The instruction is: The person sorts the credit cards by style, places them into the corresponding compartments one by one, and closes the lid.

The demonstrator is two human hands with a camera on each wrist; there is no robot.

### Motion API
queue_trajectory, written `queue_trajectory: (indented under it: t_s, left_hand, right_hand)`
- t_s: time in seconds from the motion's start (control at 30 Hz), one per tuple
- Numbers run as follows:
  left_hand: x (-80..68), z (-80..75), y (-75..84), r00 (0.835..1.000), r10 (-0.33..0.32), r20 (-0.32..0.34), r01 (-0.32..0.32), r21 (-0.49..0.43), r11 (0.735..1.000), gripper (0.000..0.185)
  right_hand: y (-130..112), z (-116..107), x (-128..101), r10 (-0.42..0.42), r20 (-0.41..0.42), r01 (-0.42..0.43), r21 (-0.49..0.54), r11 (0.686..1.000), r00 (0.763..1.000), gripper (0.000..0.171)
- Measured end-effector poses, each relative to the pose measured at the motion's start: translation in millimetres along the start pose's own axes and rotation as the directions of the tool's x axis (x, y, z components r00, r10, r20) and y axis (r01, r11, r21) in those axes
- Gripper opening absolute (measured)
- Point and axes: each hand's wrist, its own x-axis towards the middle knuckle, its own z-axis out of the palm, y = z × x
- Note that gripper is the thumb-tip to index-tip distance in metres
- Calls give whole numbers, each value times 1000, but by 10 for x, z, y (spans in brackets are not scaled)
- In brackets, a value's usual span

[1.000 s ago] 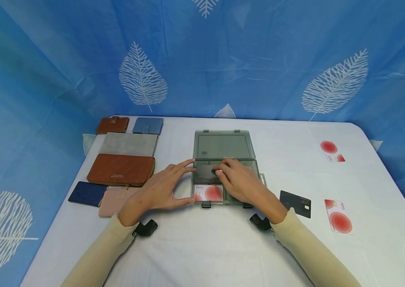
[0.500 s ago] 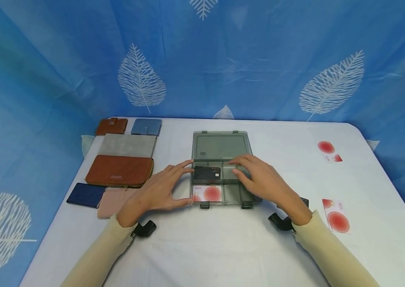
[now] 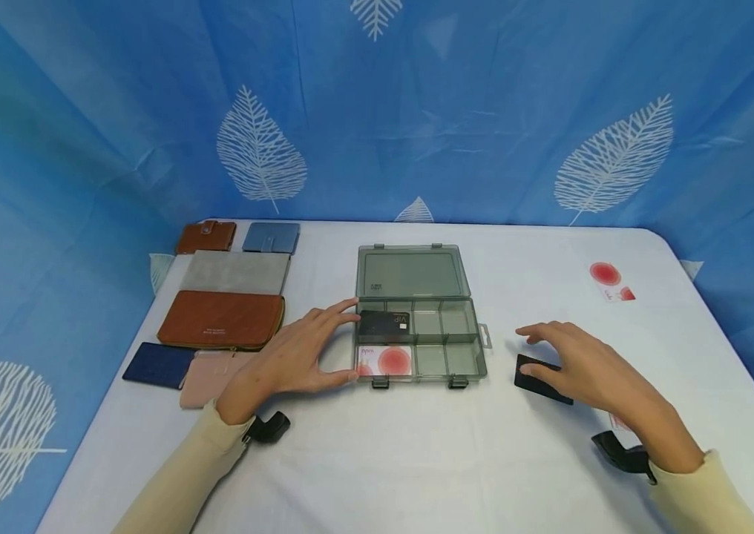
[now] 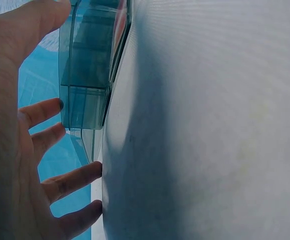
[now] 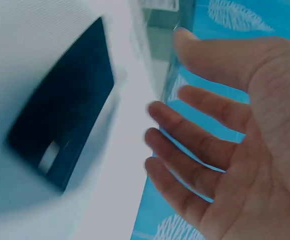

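Observation:
A translucent green compartment box (image 3: 447, 343) lies in mid-table, its lid (image 3: 412, 271) folded back. Inside its left half are a black VIP card (image 3: 384, 323) and, in front of that, a white card with red circles (image 3: 385, 361). My left hand (image 3: 300, 354) touches the box's left side with thumb and fingertips, fingers spread; the left wrist view shows this contact too. Over a second black card (image 3: 553, 388) hovers my right hand (image 3: 584, 367), fingers loosely extended. In the right wrist view that hand (image 5: 219, 145) holds nothing, and the black card (image 5: 67, 100) lies apart from it.
At the left lie a brown zip wallet (image 3: 221, 319), a grey pouch (image 3: 237, 272), a navy card holder (image 3: 159, 364), a pink wallet (image 3: 210, 378) and small brown (image 3: 206, 236) and blue (image 3: 271, 237) wallets. Another red-and-white card (image 3: 607, 276) lies far right; one more (image 3: 619, 423) is mostly hidden under my right arm.
My right hand has let go of the black card in the box and moved right, over the second black card on the table. My left hand stays at the box.

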Motion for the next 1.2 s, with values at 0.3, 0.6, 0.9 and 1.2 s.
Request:
queue_trajectory:
  t_s: [0.3,0.6,0.9,1.2]
  left_hand:
    - [-10,-5,-1,1000,-12,0,12,3,1000,90]
    - [-4,5,-10,1000,-7,3,8,-6,1000,90]
    - [7,10,-12,1000,-15,16,15,-2,1000,89]
    - [-6,-16,9,1000,-11,8,11,-19,1000,89]
  right_hand:
    - [243,75,-221,134,84,-127,-83,988,987,79]
    - [332,131,-296,89,18,-88,-54,995,996,67]
    - [364,45,-315,79,-1,-79,-12,997,997,39]
    - [274,-25,-232,-46,-263,38,-34,999,964,37]
